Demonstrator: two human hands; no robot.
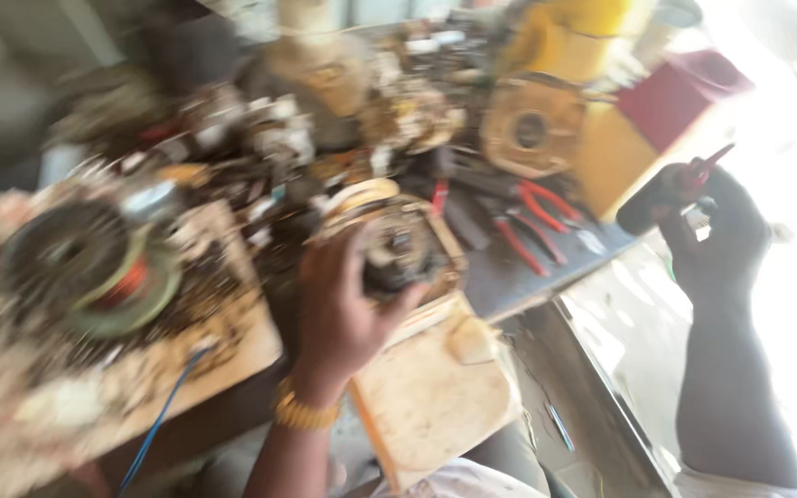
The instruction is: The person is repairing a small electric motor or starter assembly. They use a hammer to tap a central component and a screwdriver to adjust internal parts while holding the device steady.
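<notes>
The picture is blurred by motion. My left hand [348, 300] grips a round motor part [398, 244] with a pale rim, held over the front of a cluttered workbench [546, 277]. A gold bracelet sits on that wrist. My right hand [712, 226] is raised off to the right, past the bench edge. It is closed around a small red-handled tool [707, 169] and what looks like a small pale piece.
Red-handled pliers [532, 221] lie on the dark bench top. A wound stator [80, 263] sits on a wooden board at left, with a blue wire hanging below. A round tan housing [532, 129], yellow containers and a dark red box stand behind. A pale board leans below the bench.
</notes>
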